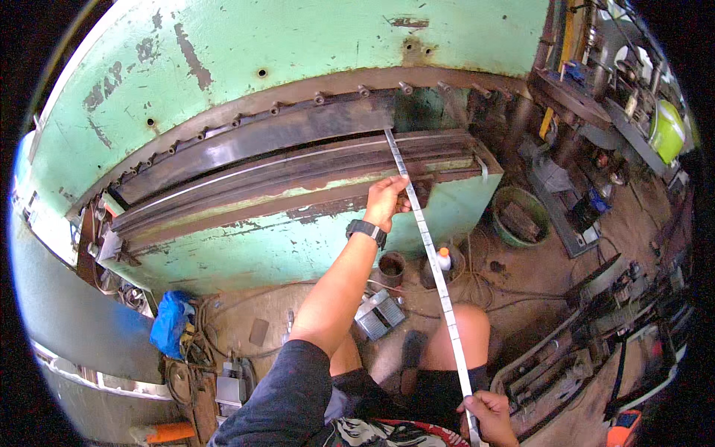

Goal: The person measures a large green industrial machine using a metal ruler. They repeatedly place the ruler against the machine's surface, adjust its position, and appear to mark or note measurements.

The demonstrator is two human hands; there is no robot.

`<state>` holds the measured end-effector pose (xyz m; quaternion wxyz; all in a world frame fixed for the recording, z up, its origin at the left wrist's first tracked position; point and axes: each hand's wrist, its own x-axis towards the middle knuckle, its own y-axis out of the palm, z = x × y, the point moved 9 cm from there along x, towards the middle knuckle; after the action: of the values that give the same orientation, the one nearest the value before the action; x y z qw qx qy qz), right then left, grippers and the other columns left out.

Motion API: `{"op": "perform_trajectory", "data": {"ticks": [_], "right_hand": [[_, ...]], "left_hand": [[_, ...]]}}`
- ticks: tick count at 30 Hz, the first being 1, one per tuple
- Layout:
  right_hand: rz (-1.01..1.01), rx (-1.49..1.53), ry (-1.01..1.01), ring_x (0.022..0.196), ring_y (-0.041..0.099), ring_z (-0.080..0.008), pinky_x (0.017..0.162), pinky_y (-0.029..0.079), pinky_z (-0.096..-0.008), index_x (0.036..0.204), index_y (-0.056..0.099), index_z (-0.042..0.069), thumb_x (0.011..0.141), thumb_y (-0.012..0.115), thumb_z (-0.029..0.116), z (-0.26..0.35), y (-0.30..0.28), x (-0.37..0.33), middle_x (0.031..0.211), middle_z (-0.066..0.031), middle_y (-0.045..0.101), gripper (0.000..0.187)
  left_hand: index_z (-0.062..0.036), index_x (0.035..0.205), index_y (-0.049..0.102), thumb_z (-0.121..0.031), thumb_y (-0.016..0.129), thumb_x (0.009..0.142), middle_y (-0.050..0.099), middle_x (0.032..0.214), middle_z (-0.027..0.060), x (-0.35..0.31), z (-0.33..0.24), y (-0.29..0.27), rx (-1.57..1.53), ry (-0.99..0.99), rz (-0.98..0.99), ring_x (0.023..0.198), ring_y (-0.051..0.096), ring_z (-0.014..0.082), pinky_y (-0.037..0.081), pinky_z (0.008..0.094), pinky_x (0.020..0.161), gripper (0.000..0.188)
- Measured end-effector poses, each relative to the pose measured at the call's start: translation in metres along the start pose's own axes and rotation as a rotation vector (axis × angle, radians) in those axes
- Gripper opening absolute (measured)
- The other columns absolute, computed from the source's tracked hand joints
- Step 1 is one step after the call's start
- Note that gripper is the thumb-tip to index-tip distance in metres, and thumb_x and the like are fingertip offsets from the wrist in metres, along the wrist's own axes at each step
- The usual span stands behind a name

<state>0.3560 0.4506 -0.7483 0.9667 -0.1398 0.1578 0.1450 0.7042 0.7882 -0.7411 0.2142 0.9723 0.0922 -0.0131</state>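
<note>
Head view: I have a long, narrow marked strip [445, 296] running from the upper centre of the frame down to the lower edge, right of centre. Its far end lies at the opening of a green press brake [335, 37]. My left fingers [396, 183] are curled nearly closed on the strip's left edge, near the centre; my right fingers [484, 406] are closed around its lower end.

I judge it thin and light — stiff across its width, springy along its length, likely a bit slick and sharp-edged. Best held flat between thumb and fingers, one grip by each end, so the unsupported middle doesn't whip or kink.

Below the machine, the worn brown floor [253, 307] is crossed by cables. A grey foot pedal [380, 314] sits at lower centre, with a white bottle with an orange cap [445, 262] above and right of it. A blue bag [172, 324] slumps at lower left — and a green tub [500, 232] stands right of centre. Cluttered workshop gear fills the right side of the frame.
</note>
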Motion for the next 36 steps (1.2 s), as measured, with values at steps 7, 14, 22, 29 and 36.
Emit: {"op": "perform_trajectory", "data": {"ticks": [7, 14, 22, 29, 36], "right_hand": [[0.064, 0.182, 0.045, 0.052, 0.043, -0.0008, 0.049, 0.030, -0.0185, 0.107, 0.071, 0.001, 0.093, 0.062, 0.017, 0.034, 0.013, 0.020, 0.061, 0.0093, 0.051, 0.022], [0.095, 0.178, 0.146, 0.055, 0.041, 0.0000, 0.050, 0.029, -0.0177, 0.113, 0.070, 0.001, 0.094, 0.061, 0.016, 0.052, 0.026, 0.013, 0.064, 0.0096, 0.052, 0.026], [0.054, 0.244, 0.147, 0.055, 0.042, 0.0005, 0.052, 0.031, -0.0169, 0.113, 0.069, 0.001, 0.096, 0.060, 0.014, 0.027, 0.030, 0.017, 0.065, 0.0082, 0.054, 0.023], [0.089, 0.170, 0.071, 0.055, 0.045, -0.0004, 0.051, 0.032, -0.0174, 0.113, 0.068, 0.000, 0.094, 0.063, 0.007, 0.030, 0.028, 0.019, 0.070, 0.0053, 0.059, 0.021], [0.145, 0.413, 0.239, 0.048, 0.049, -0.0084, 0.043, 0.038, -0.0232, 0.127, 0.058, -0.001, 0.093, 0.061, 0.004, 0.005, 0.040, 0.011, 0.067, -0.0063, 0.062, 0.035]], "left_hand": [[-0.0026, 0.111, 0.061, -0.013, 0.058, 0.094, 0.070, 0.087, 0.0120, 0.044, -0.034, -0.031, -0.056, 0.163, -0.019, 0.057, 0.060, 0.0141, 0.047, 0.0269, 0.049, 0.020], [-0.0021, 0.118, 0.058, -0.009, 0.054, 0.094, 0.068, 0.080, 0.0095, 0.044, -0.034, -0.037, -0.089, 0.157, -0.024, 0.061, 0.062, 0.0135, 0.047, 0.0276, 0.049, 0.025], [-0.0058, 0.117, 0.058, -0.010, 0.055, 0.095, 0.070, 0.081, 0.0092, 0.040, -0.033, -0.036, -0.081, 0.142, -0.013, 0.059, 0.062, 0.0124, 0.047, 0.0250, 0.048, 0.023], [-0.0078, 0.122, 0.057, -0.012, 0.055, 0.096, 0.071, 0.091, 0.0084, 0.038, -0.034, -0.036, -0.096, 0.128, 0.005, 0.075, 0.065, 0.0143, 0.051, 0.0316, 0.063, 0.027], [-0.0134, 0.119, 0.062, -0.026, 0.057, 0.098, 0.067, 0.089, 0.0030, 0.042, -0.017, -0.030, -0.369, -0.006, 0.114, 0.075, 0.056, 0.0140, 0.047, 0.0301, 0.071, 0.025]]}}
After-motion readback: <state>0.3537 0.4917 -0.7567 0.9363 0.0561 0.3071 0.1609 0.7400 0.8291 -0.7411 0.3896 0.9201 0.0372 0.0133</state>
